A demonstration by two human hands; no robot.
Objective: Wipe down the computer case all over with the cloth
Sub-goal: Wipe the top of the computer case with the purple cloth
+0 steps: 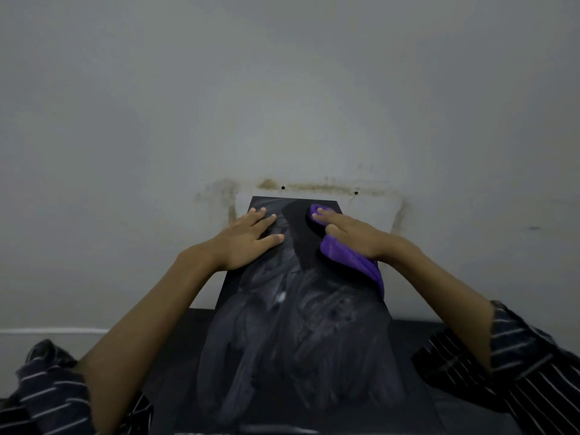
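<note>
Dust smears all over the computer case top, far end getting wiped
Right grip lies flat, fingers straight, pressing the purple cloth onto the case's far right corner, probably so it scrubs evenly; left grip is released too, palm down on the case's far left side, I'd guess to steady it.

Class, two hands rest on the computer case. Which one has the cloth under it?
The right hand: it presses the purple cloth onto the computer case; the left hand lies flat on bare surface.
</note>
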